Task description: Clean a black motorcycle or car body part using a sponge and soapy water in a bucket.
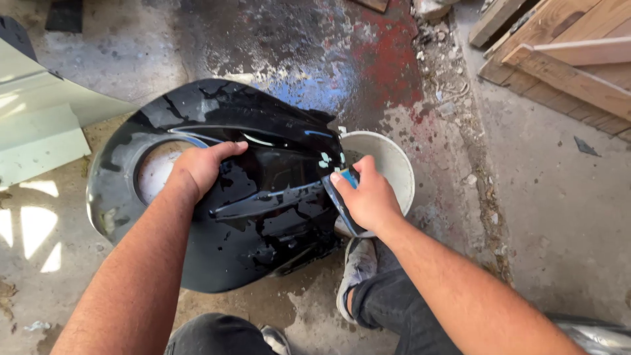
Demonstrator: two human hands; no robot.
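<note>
Wet concrete floor (559,217): black panel (263,217), white bucket (394,164)

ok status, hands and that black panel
Left hand flat on wet black panel. Right hand presses blue pad at its edge. White bucket right behind.

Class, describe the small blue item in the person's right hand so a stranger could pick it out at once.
Start at the big glossy black panel on the wet concrete floor. At its right edge, beside the white bucket, the right hand pinches a small blue pad, the only bright blue thing held.
</note>
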